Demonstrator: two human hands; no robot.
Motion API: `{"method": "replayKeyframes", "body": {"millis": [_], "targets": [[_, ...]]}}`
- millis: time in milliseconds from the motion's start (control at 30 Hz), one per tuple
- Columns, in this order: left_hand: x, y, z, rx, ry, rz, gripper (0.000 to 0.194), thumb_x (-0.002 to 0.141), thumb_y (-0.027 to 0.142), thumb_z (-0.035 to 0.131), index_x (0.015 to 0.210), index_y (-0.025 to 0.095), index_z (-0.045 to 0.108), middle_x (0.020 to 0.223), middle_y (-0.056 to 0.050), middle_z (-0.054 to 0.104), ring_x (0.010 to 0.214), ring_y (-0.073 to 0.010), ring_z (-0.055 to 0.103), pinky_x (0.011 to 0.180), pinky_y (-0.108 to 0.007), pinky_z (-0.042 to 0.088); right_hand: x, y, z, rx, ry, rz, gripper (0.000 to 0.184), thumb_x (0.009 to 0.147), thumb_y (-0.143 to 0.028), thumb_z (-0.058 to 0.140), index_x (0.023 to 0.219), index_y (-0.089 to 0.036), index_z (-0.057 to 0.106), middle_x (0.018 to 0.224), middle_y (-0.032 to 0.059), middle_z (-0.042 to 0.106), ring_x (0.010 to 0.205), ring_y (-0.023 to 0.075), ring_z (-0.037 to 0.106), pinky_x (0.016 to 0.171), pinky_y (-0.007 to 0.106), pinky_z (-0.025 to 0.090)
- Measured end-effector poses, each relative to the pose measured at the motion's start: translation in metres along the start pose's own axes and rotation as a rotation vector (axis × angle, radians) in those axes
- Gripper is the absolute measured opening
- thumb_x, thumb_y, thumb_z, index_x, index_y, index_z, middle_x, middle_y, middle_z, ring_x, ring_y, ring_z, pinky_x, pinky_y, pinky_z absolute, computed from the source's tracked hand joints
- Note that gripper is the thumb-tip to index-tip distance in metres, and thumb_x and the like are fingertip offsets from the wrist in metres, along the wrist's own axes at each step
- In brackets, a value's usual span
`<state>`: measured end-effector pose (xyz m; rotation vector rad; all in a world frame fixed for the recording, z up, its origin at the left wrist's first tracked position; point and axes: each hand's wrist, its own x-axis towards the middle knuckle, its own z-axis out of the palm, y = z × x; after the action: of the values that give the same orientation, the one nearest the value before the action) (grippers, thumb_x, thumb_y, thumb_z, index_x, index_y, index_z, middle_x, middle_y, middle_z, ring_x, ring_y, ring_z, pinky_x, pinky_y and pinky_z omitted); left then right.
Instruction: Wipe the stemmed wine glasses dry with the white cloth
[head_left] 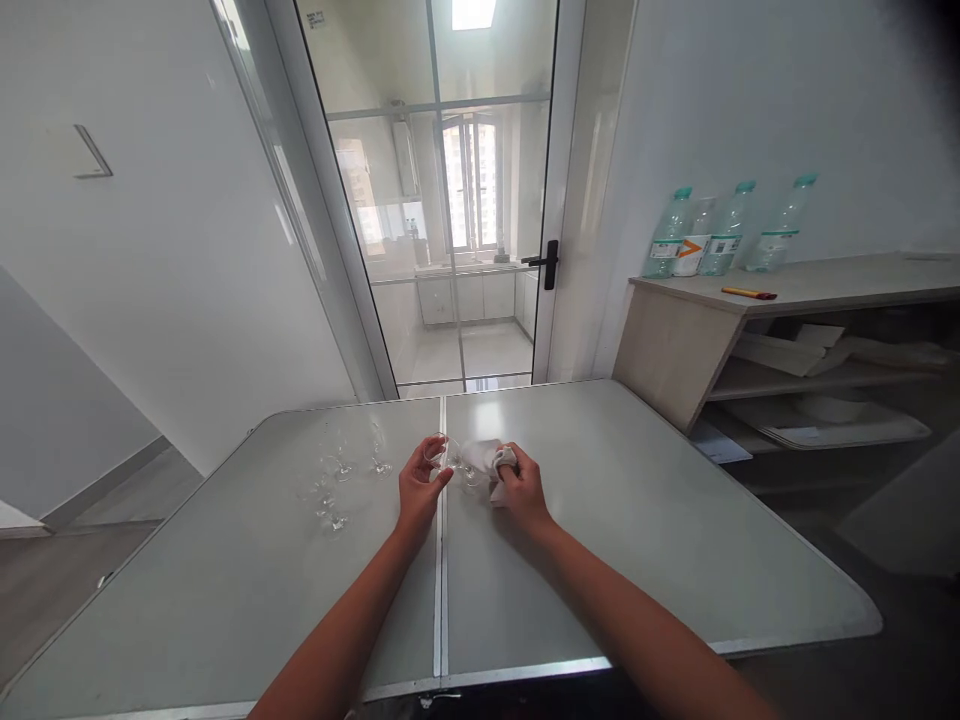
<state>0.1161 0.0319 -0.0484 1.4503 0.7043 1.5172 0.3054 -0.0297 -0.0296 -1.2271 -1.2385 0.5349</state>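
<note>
My left hand (pixel 420 490) is closed around the base of a clear stemmed glass (pixel 450 458) held on its side above the grey table (pixel 637 520). My right hand (pixel 521 485) grips a bunched white cloth (pixel 496 462) pressed at the bowl end of that glass. Both hands meet over the table's centre seam. Several more clear stemmed glasses (pixel 337 480) stand upright on the table to the left of my left hand.
A wooden shelf unit (pixel 787 340) stands at the right, with several water bottles (pixel 720 235) and a yellow-red pen (pixel 748 293) on top. A glass door (pixel 450 200) with a black handle lies beyond the table. Folded papers lie on the shelves.
</note>
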Motion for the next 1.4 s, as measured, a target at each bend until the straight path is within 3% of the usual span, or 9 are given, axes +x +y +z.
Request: {"method": "replayKeyframes", "body": {"millis": [133, 200, 233, 300, 400, 733, 933, 1200, 1400], "targets": [[0.000, 0.004, -0.002, 0.169, 0.054, 0.036, 0.057, 0.078, 0.037, 0.085, 0.130, 0.027, 0.064, 0.132, -0.010, 0.071, 0.120, -0.0281, 0.066, 0.091, -0.037, 0.047, -0.001, -0.007, -0.008, -0.239, -0.250, -0.133, 0.023, 0.084, -0.027, 0.052, 0.066, -0.020, 0.063, 0.100, 0.0056, 0.064, 0.064, 0.0138, 0.051, 0.065, 0.029, 0.042], [-0.003, 0.008, -0.001, 0.242, 0.041, 0.061, 0.054, 0.079, 0.034, 0.084, 0.129, 0.029, 0.065, 0.132, -0.008, 0.071, 0.117, -0.0274, 0.066, 0.090, -0.037, 0.045, -0.004, -0.008, -0.008, -0.427, -0.437, -0.186, 0.022, 0.079, -0.019, 0.054, 0.087, -0.021, 0.074, 0.130, 0.0055, 0.063, 0.065, 0.0121, 0.057, 0.069, 0.028, 0.045], [-0.005, 0.010, 0.001, 0.269, 0.030, 0.071, 0.053, 0.079, 0.033, 0.084, 0.129, 0.029, 0.066, 0.132, -0.007, 0.071, 0.116, -0.0272, 0.066, 0.090, -0.037, 0.045, -0.007, -0.009, -0.007, -0.514, -0.521, -0.210, 0.037, 0.077, -0.014, 0.054, 0.105, -0.025, 0.075, 0.143, 0.0037, 0.058, 0.069, 0.0127, 0.061, 0.072, 0.028, 0.046], [-0.007, 0.012, 0.003, 0.304, 0.005, 0.082, 0.052, 0.079, 0.033, 0.083, 0.129, 0.030, 0.066, 0.131, -0.007, 0.071, 0.113, -0.0266, 0.066, 0.088, -0.037, 0.045, -0.011, -0.010, -0.003, -0.661, -0.664, -0.263, 0.069, 0.073, -0.009, 0.053, 0.136, -0.036, 0.064, 0.157, -0.0005, 0.049, 0.080, 0.0165, 0.068, 0.075, 0.029, 0.047], [-0.008, 0.012, 0.004, 0.326, -0.031, 0.076, 0.053, 0.080, 0.031, 0.082, 0.131, 0.030, 0.065, 0.131, -0.007, 0.071, 0.110, -0.0260, 0.065, 0.087, -0.037, 0.045, -0.014, -0.009, 0.001, -0.794, -0.770, -0.309, 0.085, 0.075, -0.010, 0.052, 0.154, -0.040, 0.046, 0.162, -0.0027, 0.046, 0.097, 0.0235, 0.072, 0.080, 0.032, 0.050], [-0.006, 0.004, 0.006, 0.301, -0.074, 0.033, 0.056, 0.081, 0.034, 0.082, 0.133, 0.030, 0.064, 0.135, -0.009, 0.068, 0.115, -0.0265, 0.062, 0.089, -0.039, 0.047, -0.018, -0.003, 0.007, -0.896, -0.758, -0.288, 0.078, 0.080, -0.016, 0.053, 0.155, -0.034, 0.045, 0.157, 0.0011, 0.052, 0.099, 0.0272, 0.073, 0.081, 0.036, 0.051], [-0.005, 0.007, 0.000, 0.506, -0.038, 0.188, 0.071, 0.076, 0.035, 0.087, 0.140, 0.030, 0.058, 0.132, -0.011, 0.066, 0.118, -0.0317, 0.058, 0.092, -0.044, 0.047, -0.015, 0.003, 0.008, -0.909, -0.727, -0.228, 0.067, 0.084, -0.020, 0.054, 0.151, -0.031, 0.051, 0.156, 0.0049, 0.054, 0.106, 0.0283, 0.072, 0.083, 0.036, 0.051], [0.010, 0.024, -0.026, 0.890, 0.349, 0.457, 0.015, 0.092, 0.025, 0.064, 0.106, 0.021, 0.063, 0.105, -0.011, 0.059, 0.106, -0.0306, 0.055, 0.103, -0.050, 0.039, 0.006, 0.015, -0.007, -1.036, -0.579, 0.023, 0.059, 0.089, -0.019, 0.051, 0.148, -0.025, 0.054, 0.155, 0.0101, 0.054, 0.117, 0.0289, 0.069, 0.087, 0.038, 0.052], [0.019, 0.019, -0.040, 0.894, 0.659, 0.325, 0.043, 0.083, 0.028, 0.074, 0.118, 0.020, 0.050, 0.118, -0.012, 0.051, 0.105, -0.0265, 0.049, 0.098, -0.046, 0.043, 0.023, 0.023, -0.027, -1.089, -0.426, 0.196, 0.047, 0.092, -0.016, 0.045, 0.135, -0.020, 0.063, 0.142, 0.0159, 0.063, 0.115, 0.0301, 0.069, 0.087, 0.038, 0.051]]}}
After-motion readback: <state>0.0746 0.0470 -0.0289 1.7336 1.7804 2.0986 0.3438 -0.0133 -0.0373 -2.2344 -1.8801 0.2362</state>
